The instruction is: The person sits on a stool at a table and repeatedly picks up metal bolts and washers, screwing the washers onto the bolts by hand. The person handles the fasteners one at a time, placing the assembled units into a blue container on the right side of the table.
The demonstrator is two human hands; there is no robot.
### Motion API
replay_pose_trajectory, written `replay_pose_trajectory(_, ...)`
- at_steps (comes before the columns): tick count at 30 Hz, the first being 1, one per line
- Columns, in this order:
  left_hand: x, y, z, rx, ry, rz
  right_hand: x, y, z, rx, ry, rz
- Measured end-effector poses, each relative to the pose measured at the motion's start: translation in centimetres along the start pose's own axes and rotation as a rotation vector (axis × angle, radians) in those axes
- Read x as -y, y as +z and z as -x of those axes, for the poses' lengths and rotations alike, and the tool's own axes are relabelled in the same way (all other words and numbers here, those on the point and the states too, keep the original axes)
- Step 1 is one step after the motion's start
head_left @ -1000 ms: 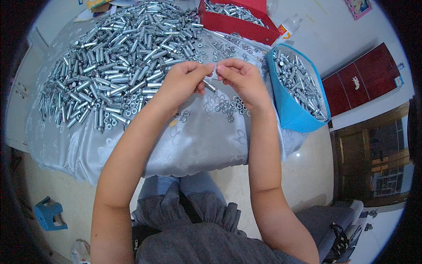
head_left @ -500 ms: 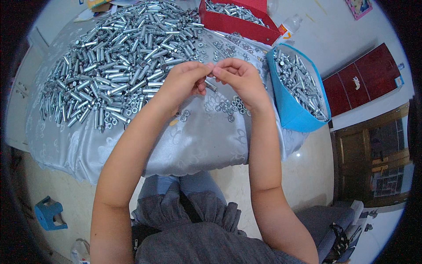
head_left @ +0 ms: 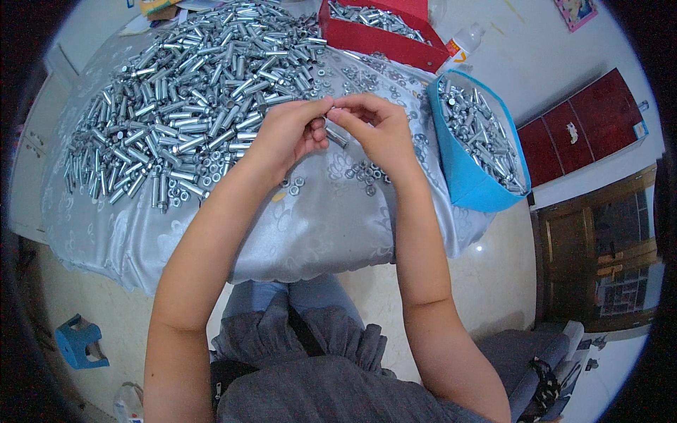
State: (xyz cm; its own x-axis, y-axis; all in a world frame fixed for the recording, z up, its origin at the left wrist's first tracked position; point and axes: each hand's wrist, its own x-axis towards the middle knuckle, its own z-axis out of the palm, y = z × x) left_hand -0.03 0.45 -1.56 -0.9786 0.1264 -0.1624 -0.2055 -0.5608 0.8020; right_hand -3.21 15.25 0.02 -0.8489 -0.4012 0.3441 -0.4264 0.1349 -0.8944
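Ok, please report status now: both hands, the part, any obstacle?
Left hand and right hand both pinch one small metal bolt above the grey cloth. Bolt pile left, blue bin right. Nothing blocks.

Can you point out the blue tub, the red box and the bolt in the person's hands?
blue tub (head_left: 471, 185): head view, bare outer wall.
red box (head_left: 384, 44): head view, front wall.
bolt (head_left: 336, 136): head view, shaft between the hands.

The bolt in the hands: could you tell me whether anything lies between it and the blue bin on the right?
Nothing visible does. The bolt sits between the left hand and right hand; only bare cloth and some loose nuts separate it from the blue bin.
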Motion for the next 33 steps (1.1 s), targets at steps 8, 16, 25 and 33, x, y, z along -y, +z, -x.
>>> replay_pose_trajectory(8, -0.2, 0.6, 0.3, 0.003, -0.016, -0.035, -0.7, -1.6, -0.6, -0.157, -0.072, 0.353)
replay_pose_trajectory(16, 0.0, 0.7, 0.2, -0.054, -0.038, -0.159, -1.7, -4.2, 0.5, -0.08, 0.416, 0.815)
replay_pose_trajectory(25, 0.3, 0.5, 0.1, -0.039, -0.027, -0.136, -2.5, -4.4, 0.5, -0.101, 0.436, 0.867)
replay_pose_trajectory(33, -0.1, 0.3, 0.1, -0.043, -0.005, -0.179, -0.6, -2.9, -0.2, -0.066, 0.12, 0.252)
